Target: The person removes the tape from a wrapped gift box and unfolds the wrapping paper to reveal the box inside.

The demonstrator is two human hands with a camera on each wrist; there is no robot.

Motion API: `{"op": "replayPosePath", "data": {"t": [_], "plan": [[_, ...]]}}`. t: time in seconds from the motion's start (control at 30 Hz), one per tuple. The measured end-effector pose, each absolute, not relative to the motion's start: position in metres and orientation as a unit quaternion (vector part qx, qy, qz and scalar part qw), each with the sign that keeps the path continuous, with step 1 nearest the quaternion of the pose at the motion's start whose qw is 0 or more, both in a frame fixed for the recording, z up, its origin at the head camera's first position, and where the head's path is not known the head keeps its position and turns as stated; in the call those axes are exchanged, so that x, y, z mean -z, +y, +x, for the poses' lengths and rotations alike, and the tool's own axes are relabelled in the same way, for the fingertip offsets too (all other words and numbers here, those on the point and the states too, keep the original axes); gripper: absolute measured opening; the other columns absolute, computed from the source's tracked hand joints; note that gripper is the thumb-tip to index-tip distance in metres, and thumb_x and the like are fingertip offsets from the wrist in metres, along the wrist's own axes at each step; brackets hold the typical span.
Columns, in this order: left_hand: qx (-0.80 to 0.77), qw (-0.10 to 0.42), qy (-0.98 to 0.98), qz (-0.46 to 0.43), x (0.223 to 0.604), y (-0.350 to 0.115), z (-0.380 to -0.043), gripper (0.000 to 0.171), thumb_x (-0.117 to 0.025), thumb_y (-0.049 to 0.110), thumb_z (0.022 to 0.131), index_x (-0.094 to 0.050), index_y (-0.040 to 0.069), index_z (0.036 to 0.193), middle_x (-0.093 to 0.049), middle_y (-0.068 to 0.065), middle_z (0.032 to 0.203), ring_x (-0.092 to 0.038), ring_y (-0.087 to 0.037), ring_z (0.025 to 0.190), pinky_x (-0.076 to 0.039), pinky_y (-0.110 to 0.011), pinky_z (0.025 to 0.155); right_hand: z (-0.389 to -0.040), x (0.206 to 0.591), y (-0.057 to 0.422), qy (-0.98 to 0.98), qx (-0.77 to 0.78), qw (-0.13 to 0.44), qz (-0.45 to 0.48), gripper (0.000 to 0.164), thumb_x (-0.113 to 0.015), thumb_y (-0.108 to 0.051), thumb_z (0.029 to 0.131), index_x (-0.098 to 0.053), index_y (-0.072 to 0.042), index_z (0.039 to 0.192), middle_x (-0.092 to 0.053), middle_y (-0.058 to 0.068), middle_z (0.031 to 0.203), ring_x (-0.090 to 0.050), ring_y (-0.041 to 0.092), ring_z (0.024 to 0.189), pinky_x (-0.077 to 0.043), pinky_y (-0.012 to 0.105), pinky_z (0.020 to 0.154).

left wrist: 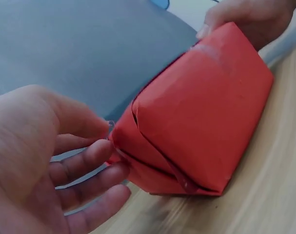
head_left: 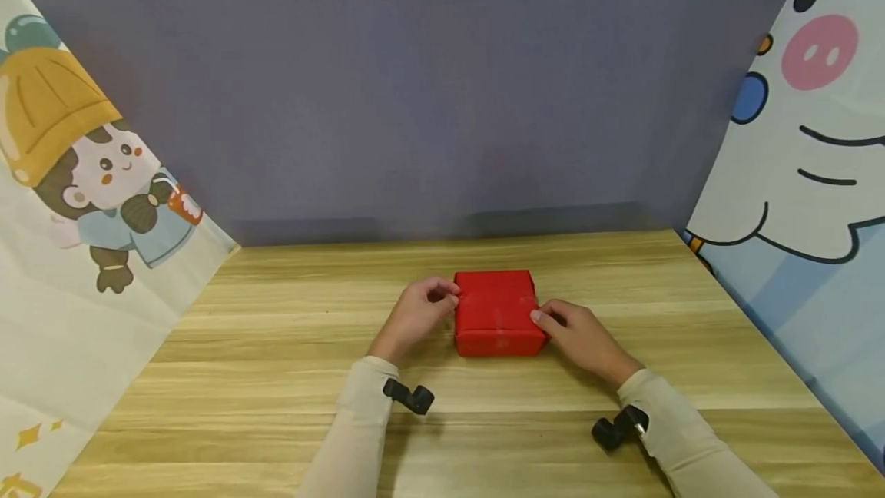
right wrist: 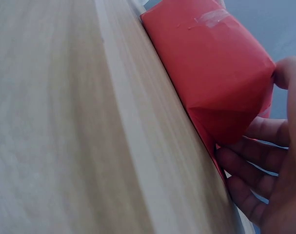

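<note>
A box wrapped in red paper (head_left: 494, 302) sits on the wooden table, with strips of clear tape on its wrapping. At its left end is my left hand (head_left: 418, 313), thumb and forefinger pinching a small bit of clear tape (left wrist: 111, 125) beside the folded end. The other left fingers (left wrist: 96, 183) spread loosely by the paper flaps. My right hand (head_left: 581, 336) grips the right end: its thumb presses the top edge, and its fingers (right wrist: 245, 165) curl in at a loose folded flap (right wrist: 221, 124) low on that end.
The wooden table (head_left: 276, 406) runs back to a grey-blue panel (head_left: 429, 98). Cloths with cartoon prints hang at the left (head_left: 76, 313) and right (head_left: 781, 206). A small black camera (head_left: 411, 396) is worn on the left wrist, another (head_left: 618, 427) on the right.
</note>
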State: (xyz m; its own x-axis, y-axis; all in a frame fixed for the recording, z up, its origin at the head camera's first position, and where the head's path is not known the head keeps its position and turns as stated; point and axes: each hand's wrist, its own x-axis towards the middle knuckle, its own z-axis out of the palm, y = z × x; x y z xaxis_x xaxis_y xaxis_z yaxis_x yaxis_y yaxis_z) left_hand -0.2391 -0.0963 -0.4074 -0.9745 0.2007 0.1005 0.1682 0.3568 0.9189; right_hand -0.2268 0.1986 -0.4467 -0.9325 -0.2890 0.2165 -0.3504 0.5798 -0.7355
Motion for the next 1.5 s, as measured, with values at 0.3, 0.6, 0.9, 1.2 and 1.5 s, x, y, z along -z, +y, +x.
{"op": "replayPosePath", "data": {"t": [0.3, 0.6, 0.9, 1.2, 1.5], "plan": [[-0.409, -0.035, 0.878, 0.248, 0.409, -0.101, -0.24, 0.019, -0.066, 0.013, 0.095, -0.075, 0.017, 0.112, -0.063, 0.007, 0.104, -0.061, -0.011, 0.091, -0.053, -0.031, 0.082, -0.227, 0.447, 0.197, -0.887, -0.422, 0.036, 0.184, 0.026, -0.058, -0.042, 0.101, -0.066, -0.019, 0.089, -0.058, -0.006, 0.077, -0.053, 0.015, 0.075, -0.042, 0.03, 0.069], [-0.308, -0.076, 0.902, 0.292, 0.406, -0.101, -0.24, 0.008, -0.066, 0.021, 0.098, -0.071, 0.022, 0.104, -0.061, 0.013, 0.098, -0.057, -0.005, 0.091, -0.051, -0.027, 0.081, -0.229, 0.448, 0.199, -0.887, -0.425, 0.032, 0.176, 0.026, -0.059, -0.044, 0.101, -0.066, -0.022, 0.089, -0.058, -0.006, 0.077, -0.054, 0.016, 0.075, -0.042, 0.031, 0.068], [-0.343, -0.084, 0.893, 0.281, 0.409, -0.098, -0.24, 0.01, -0.065, 0.017, 0.099, -0.072, 0.018, 0.106, -0.065, 0.008, 0.104, -0.06, -0.011, 0.092, -0.051, -0.031, 0.083, -0.229, 0.448, 0.199, -0.887, -0.424, 0.035, 0.178, 0.027, -0.058, -0.043, 0.101, -0.065, -0.021, 0.088, -0.057, -0.005, 0.077, -0.054, 0.015, 0.074, -0.042, 0.03, 0.067], [-0.314, -0.088, 0.904, 0.277, 0.409, -0.099, -0.239, 0.018, -0.067, 0.023, 0.098, -0.076, 0.02, 0.113, -0.064, 0.01, 0.102, -0.062, -0.008, 0.086, -0.052, -0.028, 0.079, -0.226, 0.446, 0.199, -0.885, -0.429, 0.024, 0.178, 0.028, -0.058, -0.042, 0.101, -0.065, -0.019, 0.088, -0.056, -0.004, 0.077, -0.052, 0.016, 0.074, -0.041, 0.03, 0.067], [-0.211, -0.137, 0.95, 0.185, 0.396, -0.081, -0.231, 0.004, -0.071, 0.033, 0.093, -0.074, 0.03, 0.093, -0.06, 0.014, 0.09, -0.061, -0.01, 0.076, -0.048, -0.033, 0.065, -0.227, 0.446, 0.199, -0.887, -0.426, 0.025, 0.178, 0.028, -0.058, -0.044, 0.101, -0.065, -0.02, 0.089, -0.056, -0.004, 0.077, -0.053, 0.016, 0.075, -0.041, 0.03, 0.068]]}}
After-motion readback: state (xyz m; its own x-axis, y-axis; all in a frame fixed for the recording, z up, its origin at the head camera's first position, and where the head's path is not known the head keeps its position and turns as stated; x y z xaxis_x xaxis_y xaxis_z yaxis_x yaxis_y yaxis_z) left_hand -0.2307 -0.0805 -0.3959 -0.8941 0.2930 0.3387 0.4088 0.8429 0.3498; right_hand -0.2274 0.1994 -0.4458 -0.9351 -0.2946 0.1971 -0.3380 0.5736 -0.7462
